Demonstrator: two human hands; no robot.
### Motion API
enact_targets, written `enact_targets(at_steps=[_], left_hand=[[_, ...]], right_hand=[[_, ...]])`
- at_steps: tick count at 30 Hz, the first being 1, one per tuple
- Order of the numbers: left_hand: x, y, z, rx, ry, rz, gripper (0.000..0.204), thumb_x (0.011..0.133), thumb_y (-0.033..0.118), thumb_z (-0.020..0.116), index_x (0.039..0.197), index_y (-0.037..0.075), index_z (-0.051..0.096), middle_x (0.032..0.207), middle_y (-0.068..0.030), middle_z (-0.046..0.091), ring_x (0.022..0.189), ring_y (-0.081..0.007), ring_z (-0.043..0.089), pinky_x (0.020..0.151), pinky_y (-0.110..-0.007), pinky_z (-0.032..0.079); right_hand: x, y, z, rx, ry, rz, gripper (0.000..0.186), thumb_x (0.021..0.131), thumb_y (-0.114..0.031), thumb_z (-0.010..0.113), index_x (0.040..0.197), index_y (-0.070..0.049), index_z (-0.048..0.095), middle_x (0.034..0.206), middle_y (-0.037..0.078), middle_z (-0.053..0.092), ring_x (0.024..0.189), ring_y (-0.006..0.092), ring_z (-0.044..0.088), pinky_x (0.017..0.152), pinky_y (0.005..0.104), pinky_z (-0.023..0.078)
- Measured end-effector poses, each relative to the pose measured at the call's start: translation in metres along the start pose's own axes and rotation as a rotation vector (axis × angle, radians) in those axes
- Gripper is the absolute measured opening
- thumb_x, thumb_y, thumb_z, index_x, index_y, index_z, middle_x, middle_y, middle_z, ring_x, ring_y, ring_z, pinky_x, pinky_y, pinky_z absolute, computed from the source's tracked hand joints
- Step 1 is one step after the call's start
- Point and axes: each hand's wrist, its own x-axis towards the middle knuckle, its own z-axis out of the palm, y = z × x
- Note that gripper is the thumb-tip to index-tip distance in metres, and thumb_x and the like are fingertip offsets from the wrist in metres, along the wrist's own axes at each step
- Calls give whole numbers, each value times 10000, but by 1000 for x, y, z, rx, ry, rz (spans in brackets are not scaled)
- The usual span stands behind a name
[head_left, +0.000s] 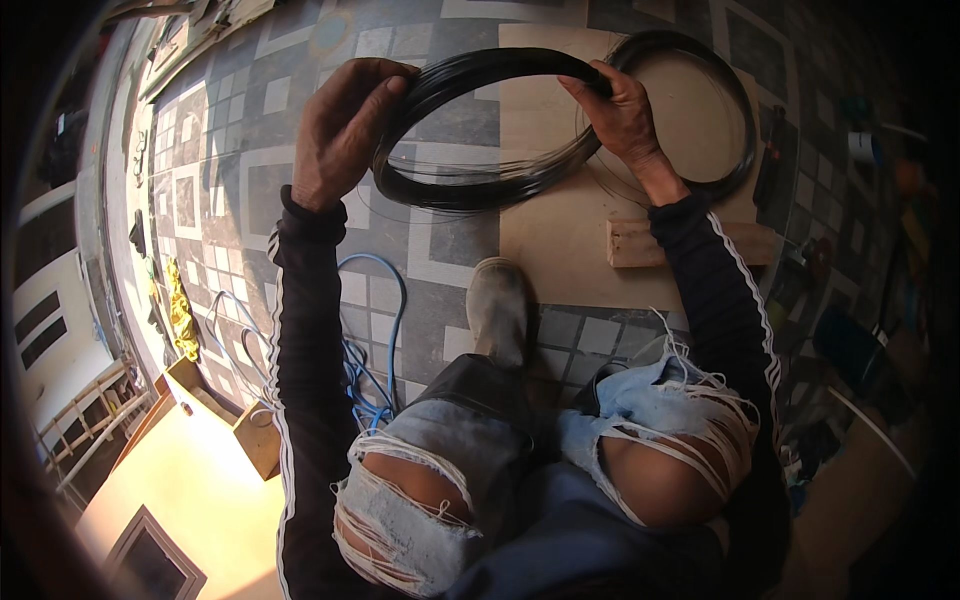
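Note:
Between my two hands hangs a large coil of black wire (475, 200), held up above the floor and tilted toward me. My left hand (345, 125) grips its upper left side, thumb and fingers closed on the strands. The upper right side of the coil is clasped in my right hand (620, 115), with the thumb pressed along it. A few thin strands stand loose from the bundle inside the ring. A second black wire coil (745, 105) lies behind my right hand on a tan board (545, 225), partly overlapped by that hand.
A wooden block (740, 242) rests on the board beside my right forearm. Tangled blue cable (400, 290) lies on the patterned tile floor (440, 250) near my left leg. A yellow cloth (180, 310) and a pale wooden box (205, 470) are at the left. My boot (497, 305) touches the floor ahead.

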Motion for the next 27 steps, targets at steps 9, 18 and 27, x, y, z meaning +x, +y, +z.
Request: enact_targets(at_steps=[9, 18, 27], left_hand=[[5, 13, -2, 71, -80, -35, 282, 1075, 234, 595, 1246, 13, 627, 1032, -149, 743, 952, -142, 679, 817, -266, 536], [0, 17, 12, 32, -49, -4, 339, 1058, 269, 625, 1279, 15, 585, 1152, -190, 712, 1081, -246, 686, 914, -349, 529], [-9, 33, 10, 251, -153, -159, 621, 945, 374, 778, 1393, 17, 540, 1146, -186, 708, 1092, -279, 689, 953, -390, 532]], right_hand=[[2, 0, 1, -10, -6, -23, 288, 966, -305, 760, 1011, -21, 740, 841, 51, 745, 758, 96, 671, 710, 275, 533], [-1, -8, 1, -54, -29, 41, 246, 978, -292, 758, 1004, -47, 748, 699, -21, 622, 658, 16, 514, 606, 221, 437], [-2, -30, 20, -156, -53, -51, 198, 956, -235, 775, 949, -42, 731, 716, 22, 672, 667, 57, 569, 609, 286, 477]])
